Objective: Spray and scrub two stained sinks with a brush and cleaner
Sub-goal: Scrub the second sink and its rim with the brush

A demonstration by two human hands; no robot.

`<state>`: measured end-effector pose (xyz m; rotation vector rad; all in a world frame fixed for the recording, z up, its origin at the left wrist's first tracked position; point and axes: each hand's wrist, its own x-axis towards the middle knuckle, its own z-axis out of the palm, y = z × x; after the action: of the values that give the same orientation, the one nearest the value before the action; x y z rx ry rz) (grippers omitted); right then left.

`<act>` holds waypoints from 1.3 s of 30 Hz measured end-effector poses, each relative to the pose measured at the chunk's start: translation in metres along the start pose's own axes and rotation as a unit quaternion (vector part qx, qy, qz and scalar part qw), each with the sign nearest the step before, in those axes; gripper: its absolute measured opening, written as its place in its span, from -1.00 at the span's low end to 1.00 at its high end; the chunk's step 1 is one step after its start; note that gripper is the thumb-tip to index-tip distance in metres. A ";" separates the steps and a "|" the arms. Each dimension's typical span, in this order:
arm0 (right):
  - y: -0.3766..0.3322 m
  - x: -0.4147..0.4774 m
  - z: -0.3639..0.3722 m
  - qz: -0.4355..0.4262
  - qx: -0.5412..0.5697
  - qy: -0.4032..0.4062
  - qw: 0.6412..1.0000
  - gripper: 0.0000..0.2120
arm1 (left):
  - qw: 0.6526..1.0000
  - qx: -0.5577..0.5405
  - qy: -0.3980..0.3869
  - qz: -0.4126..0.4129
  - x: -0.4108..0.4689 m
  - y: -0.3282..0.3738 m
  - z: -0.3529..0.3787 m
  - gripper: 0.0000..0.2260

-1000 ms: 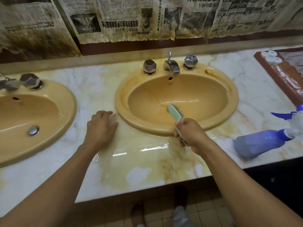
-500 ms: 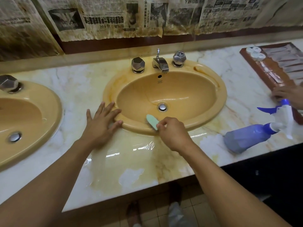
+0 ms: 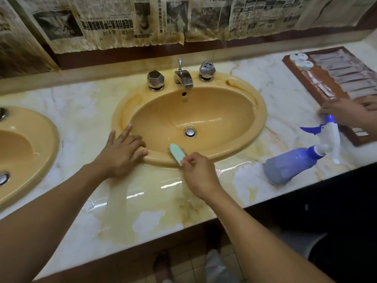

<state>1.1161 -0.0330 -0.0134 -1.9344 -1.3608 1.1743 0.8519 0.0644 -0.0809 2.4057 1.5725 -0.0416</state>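
Since a second ago I have drawn the brush [image 3: 176, 153] out of the bowl, off the drain, and onto the near rim of the right-hand sink [image 3: 261, 115]. My left hand [image 3: 122, 152] has slid across the marble counter [image 3: 142, 201] up against that rim, and another person's hand [image 3: 346, 113] has come in at the tray [image 3: 310, 80].

My right hand [image 3: 199, 174] is curled round the brush handle, bristles down on the rim, which I judge is where the stain now wants work. The left hand lies flat, fingers spread, gripping nothing, placed to brace me as I lean in. The spray bottle [image 3: 295, 162] lies on its side to the right, near enough to grab for the left-hand sink [image 3: 48, 139]; whether that one is already clean I cannot tell.
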 end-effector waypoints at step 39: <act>0.030 0.161 -0.309 -0.003 -0.288 -0.070 0.955 -0.85 | 0.900 -0.226 0.259 -0.268 0.007 0.032 0.020 -0.49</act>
<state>1.4172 0.1286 0.0603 -2.2569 -1.9492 0.9949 0.8857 0.0542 -0.0946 1.6389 2.1329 0.8252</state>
